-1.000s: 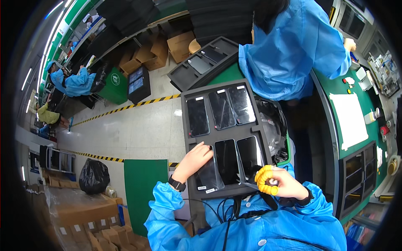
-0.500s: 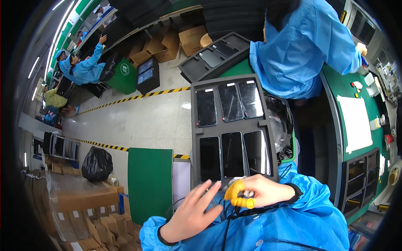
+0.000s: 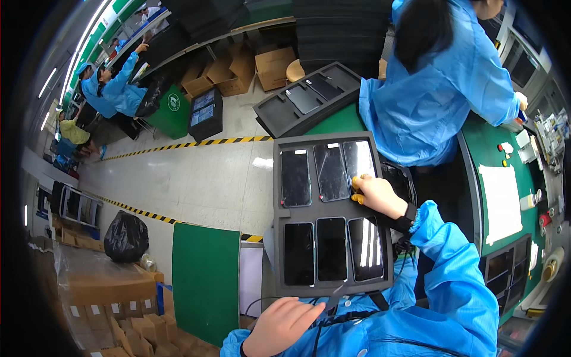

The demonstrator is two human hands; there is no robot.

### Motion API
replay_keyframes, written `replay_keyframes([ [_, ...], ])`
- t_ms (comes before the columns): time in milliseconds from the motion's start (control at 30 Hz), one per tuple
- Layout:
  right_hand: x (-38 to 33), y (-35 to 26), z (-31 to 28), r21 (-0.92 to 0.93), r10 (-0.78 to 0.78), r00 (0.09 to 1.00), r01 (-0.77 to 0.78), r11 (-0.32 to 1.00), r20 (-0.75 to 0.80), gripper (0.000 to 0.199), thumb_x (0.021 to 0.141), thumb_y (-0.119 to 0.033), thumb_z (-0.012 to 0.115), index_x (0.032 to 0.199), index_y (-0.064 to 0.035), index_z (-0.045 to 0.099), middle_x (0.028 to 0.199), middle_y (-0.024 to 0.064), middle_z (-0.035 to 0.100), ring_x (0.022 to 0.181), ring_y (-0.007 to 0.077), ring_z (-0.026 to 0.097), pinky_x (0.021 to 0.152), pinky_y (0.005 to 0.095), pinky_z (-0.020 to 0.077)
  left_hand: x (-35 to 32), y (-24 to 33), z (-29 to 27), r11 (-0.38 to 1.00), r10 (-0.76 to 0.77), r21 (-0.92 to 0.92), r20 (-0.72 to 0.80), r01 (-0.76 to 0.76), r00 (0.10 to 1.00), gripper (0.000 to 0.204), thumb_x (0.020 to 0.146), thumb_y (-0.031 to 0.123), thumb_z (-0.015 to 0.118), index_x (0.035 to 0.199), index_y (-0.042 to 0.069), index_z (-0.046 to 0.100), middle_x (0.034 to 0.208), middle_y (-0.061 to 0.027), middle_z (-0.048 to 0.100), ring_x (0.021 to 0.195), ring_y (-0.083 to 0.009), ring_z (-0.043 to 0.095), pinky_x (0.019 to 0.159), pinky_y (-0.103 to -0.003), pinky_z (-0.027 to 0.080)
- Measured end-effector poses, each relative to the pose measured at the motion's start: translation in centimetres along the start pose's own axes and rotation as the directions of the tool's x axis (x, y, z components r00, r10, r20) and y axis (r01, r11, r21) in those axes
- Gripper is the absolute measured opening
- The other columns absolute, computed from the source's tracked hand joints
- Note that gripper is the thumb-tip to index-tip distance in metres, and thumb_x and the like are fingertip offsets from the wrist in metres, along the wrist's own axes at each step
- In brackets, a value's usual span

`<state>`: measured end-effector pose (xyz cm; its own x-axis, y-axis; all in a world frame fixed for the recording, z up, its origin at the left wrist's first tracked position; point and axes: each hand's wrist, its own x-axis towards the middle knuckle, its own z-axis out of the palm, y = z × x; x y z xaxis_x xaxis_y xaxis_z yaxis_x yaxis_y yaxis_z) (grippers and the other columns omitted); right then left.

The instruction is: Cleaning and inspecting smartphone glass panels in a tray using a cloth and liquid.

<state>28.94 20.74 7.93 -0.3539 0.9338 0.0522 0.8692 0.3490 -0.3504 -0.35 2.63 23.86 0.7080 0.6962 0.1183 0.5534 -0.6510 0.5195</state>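
Right hand (image 3: 376, 193) now reached onto tray (image 3: 333, 209), left hand (image 3: 282, 324) withdrawn, curled

Wearer: light-blue smock with elastic cuffs, black wristband on right wrist, yellow finger cots on right hand (image 3: 376, 194), left hand (image 3: 279, 326) bare, thin black cable across chest.

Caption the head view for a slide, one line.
Right hand with yellow fingertip covers reaches a phone in a dark six-slot tray; left hand rests near its front edge.
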Motion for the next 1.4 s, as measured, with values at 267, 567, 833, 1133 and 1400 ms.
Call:
replay_keyframes([
  [267, 5.8, 3.4, -11.2, 0.289, 0.112, 0.958, -0.032, 0.957, -0.265, 0.014, 0.073, -0.008, 0.064, 0.084, 0.0005, 0.062, 0.079, 0.0222, 0.063, 0.075, 0.0387, 0.062, 0.066, 0.042, 0.049, 3.3, -2.7, -1.7, 0.997, -0.025, 0.073, 0.023, 0.023, 0.999, 0.025, 0.073, 0.008, 0.062, 0.097, 0.006, 0.065, 0.095, -0.0058, 0.064, 0.086, -0.0229, 0.062, 0.088, -0.037, 0.049],
  [567, 3.7, -7.0, -10.4, 0.589, -0.411, 0.749, 0.034, 0.808, 0.52, 0.021, 0.073, -0.011, 0.064, 0.091, 0.0002, 0.061, 0.074, 0.0163, 0.064, 0.07, 0.0296, 0.065, 0.063, 0.0367, 0.0498, 9.0, -5.4, 1.3, 0.792, 0.342, 0.517, 0.064, -0.324, 0.937, 0.013, 0.086, 0.021, 0.053, 0.091, 0.011, 0.06, 0.109, -0.0068, 0.062, 0.101, -0.0169, 0.054, 0.09, -0.03, 0.044],
  [833, 6.8, -5.0, -2.5, 0.591, -0.264, 0.868, -0.042, 0.805, 0.421, 0.023, 0.081, -0.023, 0.068, 0.088, -0.0019, 0.064, 0.088, 0.0134, 0.067, 0.075, 0.0275, 0.066, 0.067, 0.0357, 0.0526, 7.1, -5.9, 2.1, 0.868, 0.364, 0.351, 0.028, -0.35, 0.931, 0.023, 0.083, 0.015, 0.062, 0.106, 0.015, 0.058, 0.095, -0.0024, 0.059, 0.093, -0.0177, 0.058, 0.095, -0.032, 0.043],
  [1133, 6.8, -5.1, 1.5, 0.031, -0.073, 0.961, 0.068, 0.997, 0.265, 0.021, 0.078, -0.021, 0.064, 0.09, -0.0036, 0.064, 0.085, 0.0155, 0.065, 0.076, 0.0334, 0.065, 0.068, 0.041, 0.053, 5.2, -5.4, 2.1, 0.955, 0.185, 0.243, -0.038, -0.17, 0.982, 0.05, 0.078, 0.008, 0.066, 0.126, 0.018, 0.054, 0.095, -0.0053, 0.056, 0.082, -0.0175, 0.059, 0.075, -0.025, 0.052],
  [1400, 8.8, -1.2, -5.1, 0.246, -0.035, 0.982, 0.081, 0.966, -0.184, 0.019, 0.079, -0.018, 0.067, 0.088, -0.0014, 0.065, 0.08, 0.0195, 0.064, 0.075, 0.0371, 0.062, 0.065, 0.0418, 0.0507, 4.6, -5.4, 1.9, 0.993, -0.106, -0.082, -0.224, 0.09, 0.969, 0.024, 0.077, 0.0, 0.065, 0.101, -0.002, 0.065, 0.109, -0.0148, 0.061, 0.087, -0.0246, 0.064, 0.071, -0.027, 0.055],
])
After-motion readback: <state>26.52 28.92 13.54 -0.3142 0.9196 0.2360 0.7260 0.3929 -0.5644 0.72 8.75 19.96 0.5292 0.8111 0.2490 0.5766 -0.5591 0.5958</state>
